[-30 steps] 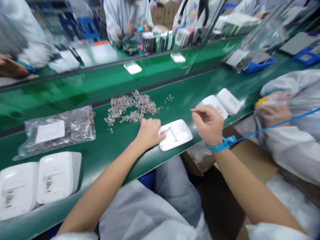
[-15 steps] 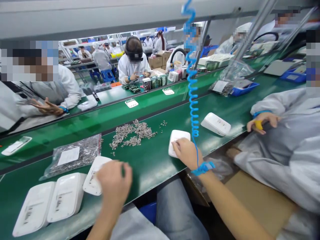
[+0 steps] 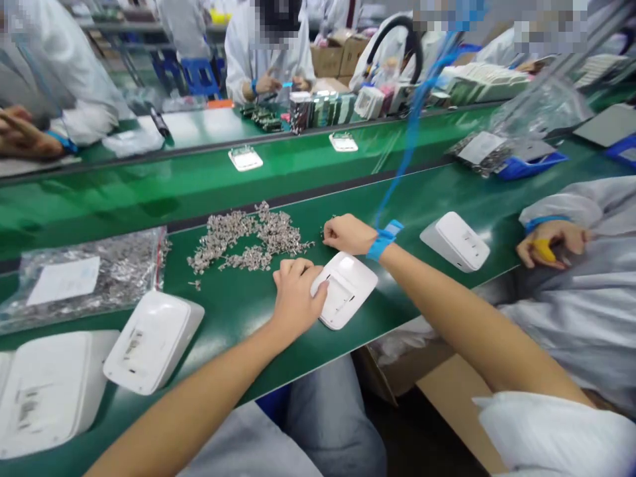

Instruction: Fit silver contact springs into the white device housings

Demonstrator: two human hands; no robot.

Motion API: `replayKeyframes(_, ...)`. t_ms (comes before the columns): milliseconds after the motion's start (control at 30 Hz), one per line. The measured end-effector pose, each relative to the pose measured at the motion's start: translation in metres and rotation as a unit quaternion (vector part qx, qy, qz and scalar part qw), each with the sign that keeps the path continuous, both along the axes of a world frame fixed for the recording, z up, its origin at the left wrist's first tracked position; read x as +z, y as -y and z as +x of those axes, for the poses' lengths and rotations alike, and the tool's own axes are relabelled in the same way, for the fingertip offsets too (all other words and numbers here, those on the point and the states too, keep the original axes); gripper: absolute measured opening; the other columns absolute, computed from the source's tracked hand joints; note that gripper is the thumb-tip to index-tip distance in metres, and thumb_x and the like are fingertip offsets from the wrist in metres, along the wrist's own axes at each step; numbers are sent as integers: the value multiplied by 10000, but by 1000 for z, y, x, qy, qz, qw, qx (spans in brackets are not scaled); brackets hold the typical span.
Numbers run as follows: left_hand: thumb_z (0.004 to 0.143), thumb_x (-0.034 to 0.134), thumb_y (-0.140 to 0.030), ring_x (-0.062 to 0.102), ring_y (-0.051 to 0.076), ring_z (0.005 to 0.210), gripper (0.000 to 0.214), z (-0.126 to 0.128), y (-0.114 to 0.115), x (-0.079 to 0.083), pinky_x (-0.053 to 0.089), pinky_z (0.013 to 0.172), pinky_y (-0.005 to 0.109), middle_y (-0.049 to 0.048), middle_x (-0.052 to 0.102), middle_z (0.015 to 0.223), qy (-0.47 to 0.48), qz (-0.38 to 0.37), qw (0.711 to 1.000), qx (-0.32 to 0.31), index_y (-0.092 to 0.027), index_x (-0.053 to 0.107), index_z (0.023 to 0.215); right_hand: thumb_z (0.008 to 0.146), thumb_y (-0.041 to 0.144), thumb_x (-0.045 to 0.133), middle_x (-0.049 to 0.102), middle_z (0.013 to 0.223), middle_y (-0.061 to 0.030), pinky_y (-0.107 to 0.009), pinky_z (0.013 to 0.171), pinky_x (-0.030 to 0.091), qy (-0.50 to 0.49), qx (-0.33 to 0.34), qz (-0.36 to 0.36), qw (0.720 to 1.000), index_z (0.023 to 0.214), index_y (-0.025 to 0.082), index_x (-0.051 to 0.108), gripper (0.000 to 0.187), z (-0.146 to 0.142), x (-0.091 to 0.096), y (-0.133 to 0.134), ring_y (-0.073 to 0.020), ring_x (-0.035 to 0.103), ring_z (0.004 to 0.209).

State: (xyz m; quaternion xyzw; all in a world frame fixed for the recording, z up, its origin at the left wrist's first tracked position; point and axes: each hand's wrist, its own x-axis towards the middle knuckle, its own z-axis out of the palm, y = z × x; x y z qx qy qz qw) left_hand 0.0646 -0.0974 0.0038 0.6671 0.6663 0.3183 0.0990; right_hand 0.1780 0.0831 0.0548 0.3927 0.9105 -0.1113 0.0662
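Note:
My left hand [image 3: 297, 298] grips the left edge of a white plastic device housing [image 3: 358, 278], thumb on its face and fingers along its side. The housing lies on the green bench with a rectangular recess showing. Just beyond it, my right hand [image 3: 349, 233] is closed low over the bench, fingertips pinched together beside a few small metal pieces; what they hold, if anything, is hidden. A blue wrist strap [image 3: 383, 242] with a coiled cord is on that wrist. Left of the right hand spreads a pile of small metal parts [image 3: 248, 240].
White housings [image 3: 154, 341] stand at the left, near a clear bag of metal parts [image 3: 114, 265]. Another white housing [image 3: 460, 242] is at the right, near a co-worker's hand [image 3: 554, 244]. A green conveyor belt [image 3: 179, 182] with white parts runs behind.
My left hand has moved right from the left-hand housings onto the housing in front of me. My right hand has left that housing and moved beyond it, beside the loose metal pieces.

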Motion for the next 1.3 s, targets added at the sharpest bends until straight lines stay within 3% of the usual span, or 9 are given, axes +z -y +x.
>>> replayKeyframes(133, 944, 589, -270, 444, 256, 1077, 230, -4, -7, -2, 356, 875, 420, 46, 617, 1103, 65, -10, 998, -9, -288, 698, 1146, 886, 211, 600, 705, 810, -55, -283, 713, 428, -111, 90, -5, 990, 820, 160, 684, 118, 32, 5, -2, -181, 626, 748)
replayKeyframes(267, 933, 539, -149, 483, 209, 1055, 205, -5, -8, 1, 392, 932, 387, 40, 622, 1057, 161, 45, 984, 58, -229, 674, 1065, 924, 264, 565, 676, 827, -46, -293, 675, 438, -203, 150, -24, 967, 843, 184, 647, 141, 56, 26, 22, -168, 588, 702)
replayKeyframes(400, 910, 522, -110, 499, 199, 1037, 163, -5, 1, 6, 393, 916, 377, 22, 633, 1008, 176, 60, 978, 93, -222, 629, 962, 976, 226, 466, 655, 980, -107, -335, 753, 455, -157, 271, 2, 950, 877, 177, 637, 204, 51, 41, 58, -212, 590, 862)
replayKeyframes(567, 878, 573, -150, 471, 215, 1052, 109, -4, 9, 7, 354, 876, 395, 14, 617, 996, 126, 25, 986, 110, -236, 623, 922, 993, 174, 398, 631, 1008, -138, -351, 716, 409, -57, 355, 92, 929, 868, 153, 647, 280, 36, 32, 73, -225, 539, 861)
replayKeyframes(700, 879, 559, -166, 460, 216, 1050, 111, -3, 8, 5, 346, 862, 396, 19, 622, 1003, 123, -3, 988, 96, -237, 641, 904, 981, 137, 403, 622, 1013, -124, -342, 660, 341, -11, 385, 150, 911, 886, 150, 657, 272, 31, 27, 72, -203, 499, 799)
replayKeyframes(867, 873, 573, -192, 432, 225, 1023, 99, -2, 8, 5, 335, 826, 410, 26, 614, 971, 97, -10, 992, 84, -216, 630, 796, 945, 61, 416, 608, 938, -100, -349, 633, 268, 48, 398, 198, 894, 823, 156, 641, 272, 21, 35, 80, -179, 467, 721)
replayKeyframes(1067, 811, 600, -152, 415, 221, 1009, 83, -2, 8, 6, 333, 815, 412, 25, 587, 970, 98, -23, 992, 79, -199, 589, 743, 940, 54, 427, 596, 874, -86, -346, 613, 237, 80, 403, 197, 890, 805, 160, 625, 262, 12, 38, 85, -171, 469, 694)
replayKeyframes(1300, 837, 602, -180, 415, 225, 1027, 69, -4, 8, 5, 337, 826, 413, 24, 589, 993, 95, -29, 993, 70, -200, 584, 773, 936, 62, 442, 593, 876, -89, -342, 593, 255, 92, 403, 201, 888, 810, 161, 621, 241, 17, 38, 81, -162, 473, 679)
